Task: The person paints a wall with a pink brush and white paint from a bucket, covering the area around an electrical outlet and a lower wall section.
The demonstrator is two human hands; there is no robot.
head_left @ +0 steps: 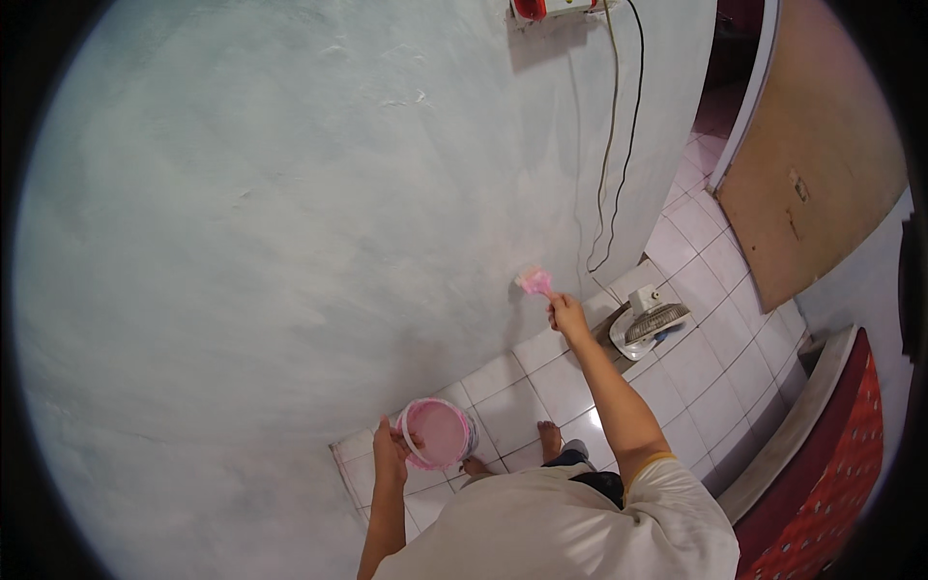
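Right hand (568, 315) grasping paintbrush (533, 281) against wall (290, 222), left hand (391, 450) gripping pink paint bucket (437, 434); light, even strokes limit drips.

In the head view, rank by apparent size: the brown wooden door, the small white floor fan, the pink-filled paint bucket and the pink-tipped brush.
1. Brown wooden door, largest by far.
2. Small white floor fan and pink-filled paint bucket: look about alike, and the bucket is nearer the camera, so unranked.
3. Pink-tipped brush, smallest.

— Colours on the wall (290, 213)?
— Pale blue-grey, against a paintbrush (534, 281) and paint bucket (437, 433) both coated pink.
— And underfoot?
— White floor tiles (710, 358), a white fan (650, 324), a red cloth (831, 493) with pale dots.
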